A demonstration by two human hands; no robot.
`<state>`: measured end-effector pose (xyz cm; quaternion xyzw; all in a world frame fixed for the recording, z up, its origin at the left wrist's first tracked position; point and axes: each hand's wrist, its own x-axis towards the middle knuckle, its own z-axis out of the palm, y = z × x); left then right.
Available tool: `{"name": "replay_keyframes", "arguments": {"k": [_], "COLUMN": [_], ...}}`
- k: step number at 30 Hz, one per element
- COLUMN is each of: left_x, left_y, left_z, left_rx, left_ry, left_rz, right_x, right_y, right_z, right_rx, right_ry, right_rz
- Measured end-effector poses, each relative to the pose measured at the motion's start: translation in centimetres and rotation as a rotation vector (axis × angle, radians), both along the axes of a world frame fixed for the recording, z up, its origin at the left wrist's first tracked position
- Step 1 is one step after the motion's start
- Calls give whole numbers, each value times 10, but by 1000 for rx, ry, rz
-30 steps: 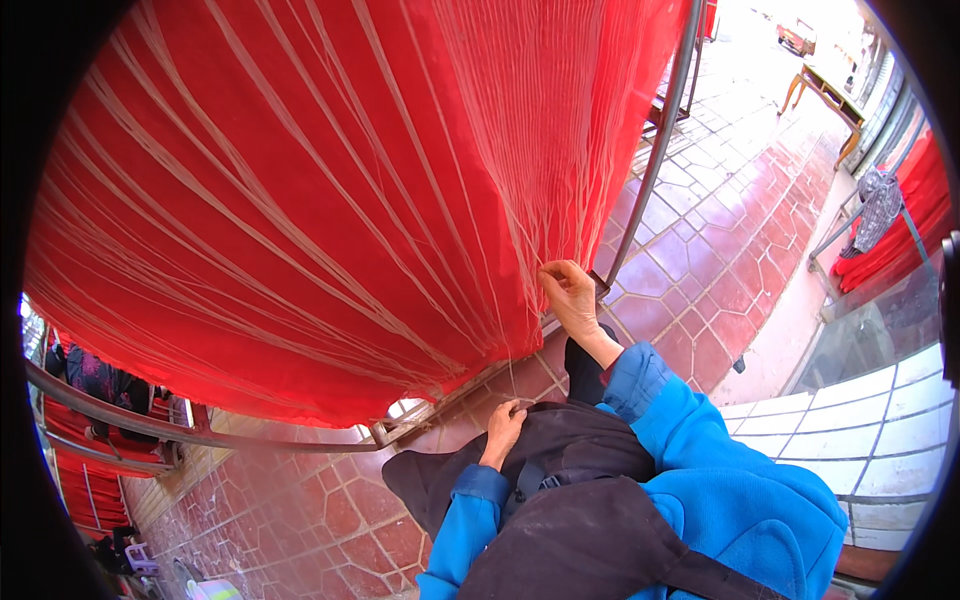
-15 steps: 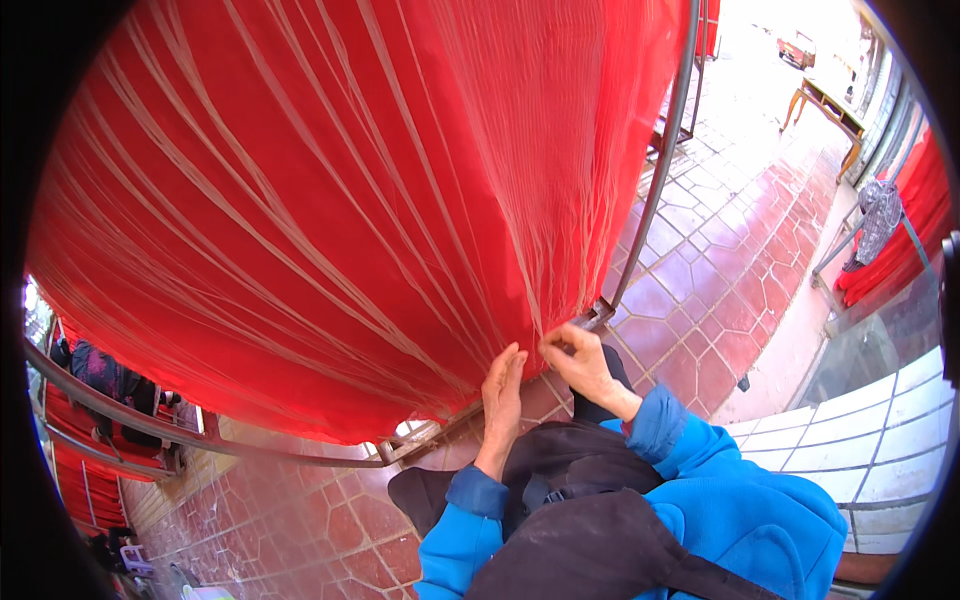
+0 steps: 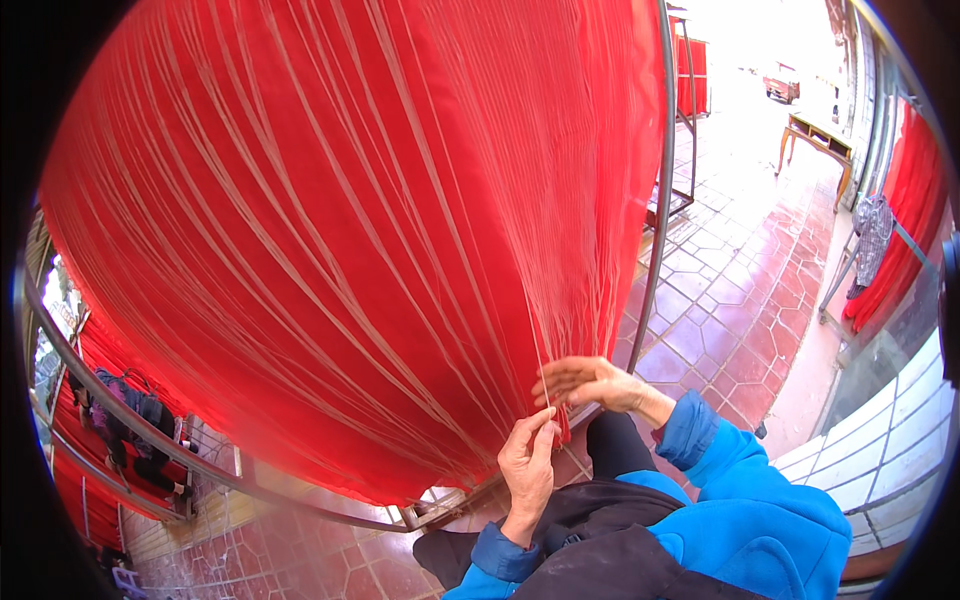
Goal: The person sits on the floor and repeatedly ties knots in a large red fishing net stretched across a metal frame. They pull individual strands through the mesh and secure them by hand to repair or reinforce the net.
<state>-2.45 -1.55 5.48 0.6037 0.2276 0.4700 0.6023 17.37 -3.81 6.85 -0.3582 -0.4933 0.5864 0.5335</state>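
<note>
A large red cloth (image 3: 492,310) is stretched on a curved-looking metal frame before me, with long pale threads (image 3: 536,318) running down it and bunching near its lower right corner. My left hand (image 3: 530,468) is closed in a pinch at that corner, its thumb and forefinger on a fine thread. Just above it, my right hand (image 3: 600,388) lies across the gathered threads with its fingers stretched out and slightly apart. Whether the right fingers touch a thread is too fine to tell.
The metal frame's bar (image 3: 656,225) rises right of the cloth. A tiled floor (image 3: 705,345) spreads around, with a white tiled ledge (image 3: 890,440) beside my right arm. A wooden table (image 3: 822,140) and a red vehicle (image 3: 781,84) are farther off. Another person (image 3: 140,425) is at the far left.
My left hand has gone from raised, straightened fingers to a pinch on the thread. My right hand has opened out of its pinch. The view has shifted a little.
</note>
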Motion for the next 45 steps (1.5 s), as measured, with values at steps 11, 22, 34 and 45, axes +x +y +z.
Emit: {"name": "replay_keyframes", "arguments": {"k": [11,22,34,45], "left_x": [-14,-41,-51,-51], "left_y": [-18,-23,-25,-25], "left_z": [-7,14,-5,-7], "left_rx": [112,285,302,288], "left_ry": [1,-48,33,123], "left_rz": [-143,-308,-375,-336], "right_x": [14,21,14,15], "right_y": [49,51,53,75], "right_z": [125,197,250,367], "right_rx": [164,36,182,496], "right_ry": [407,368,372,151], "right_rz": [110,56,107,-44]}}
